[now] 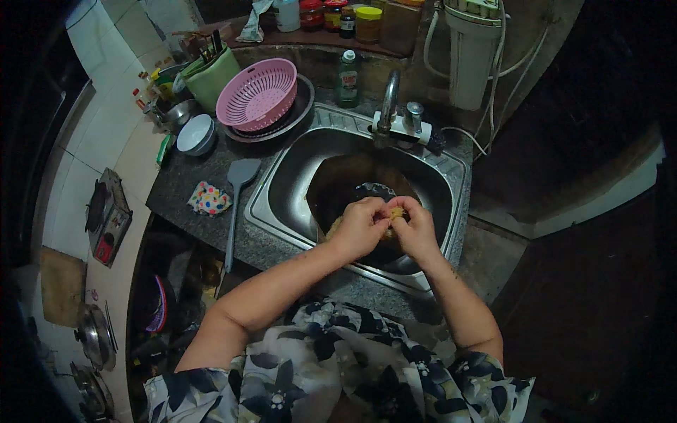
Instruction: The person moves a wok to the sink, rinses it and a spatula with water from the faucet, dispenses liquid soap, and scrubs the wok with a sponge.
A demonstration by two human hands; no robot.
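Note:
Both hands are close together over the steel sink (285, 185), below the faucet (390, 100). My left hand (362, 224) and my right hand (416, 227) pinch a small yellowish piece (396, 213) between their fingertips; what it is cannot be told. Beneath them, a dark round basin or pan (333, 185) sits in the sink, with what looks like water in it. Part of a pale yellowish thing (334, 228) shows beside my left wrist, mostly hidden by the hand.
Left of the sink lie a grey spatula (243, 172) and a dotted cloth or sponge (209, 199). Behind them stand white bowls (195, 135) and a pink colander (257, 95) on a metal basin. A green bottle (348, 82) stands behind the sink; a water filter (472, 58) hangs at right.

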